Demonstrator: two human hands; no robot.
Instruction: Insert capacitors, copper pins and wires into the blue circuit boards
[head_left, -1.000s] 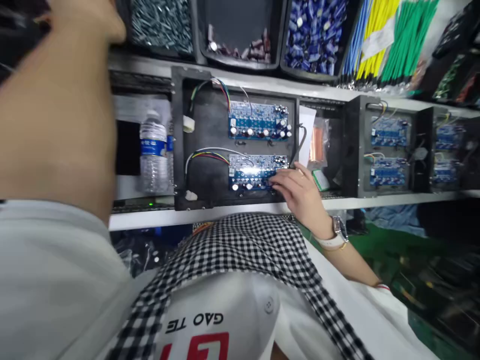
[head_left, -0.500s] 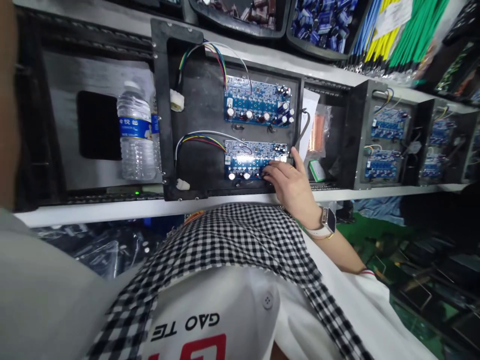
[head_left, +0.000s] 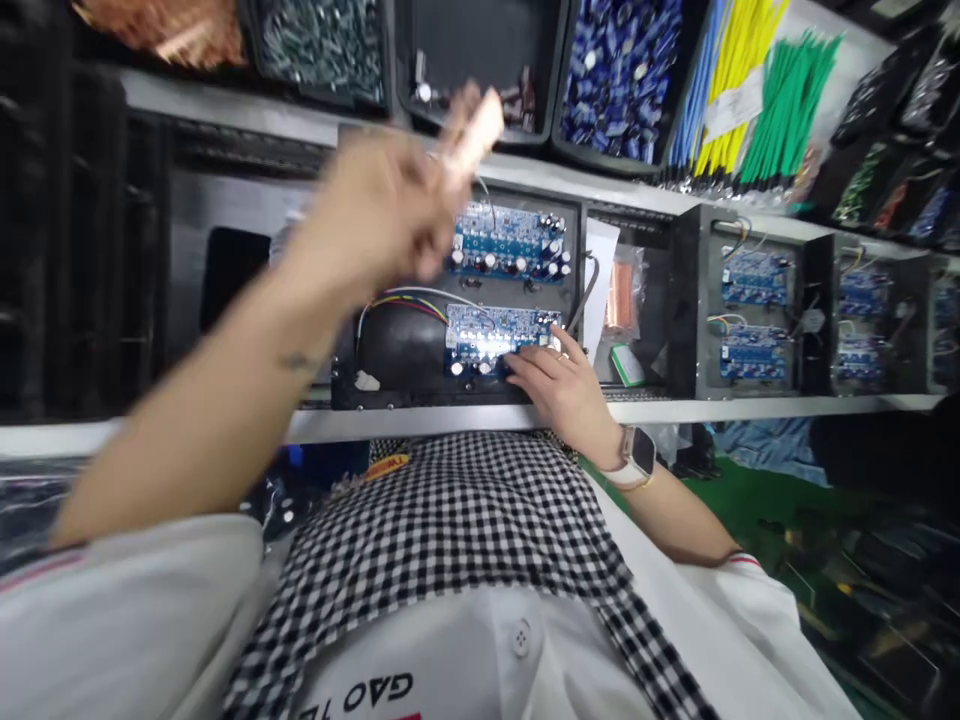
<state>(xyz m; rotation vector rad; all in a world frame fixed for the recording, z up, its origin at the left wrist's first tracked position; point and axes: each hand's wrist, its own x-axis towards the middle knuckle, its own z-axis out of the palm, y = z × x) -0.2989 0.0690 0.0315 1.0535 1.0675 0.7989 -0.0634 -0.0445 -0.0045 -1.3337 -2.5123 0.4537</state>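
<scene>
My left hand (head_left: 390, 210) is raised in front of the black fixture frame (head_left: 390, 350), blurred by motion, its fingers pinched round a small copper-coloured part (head_left: 476, 135). My right hand (head_left: 559, 385), with a watch on the wrist, rests on the lower blue circuit board (head_left: 495, 335), fingers curled at the board's lower right edge; what they hold, if anything, is hidden. An upper blue circuit board (head_left: 506, 240) sits above it in the same frame, with coloured wires running left.
Bins of screws (head_left: 322, 45), dark parts (head_left: 480, 60) and blue capacitors (head_left: 619, 65) line the shelf above, beside bundles of blue, yellow and green wires (head_left: 757, 90). More fixtures with blue boards (head_left: 754, 310) stand to the right. A bag of copper parts (head_left: 622, 290) hangs beside the frame.
My left arm has swung up into view in front of the frame, hiding the water bottle. My right hand has stayed at the lower board. The camera tilted upward.
</scene>
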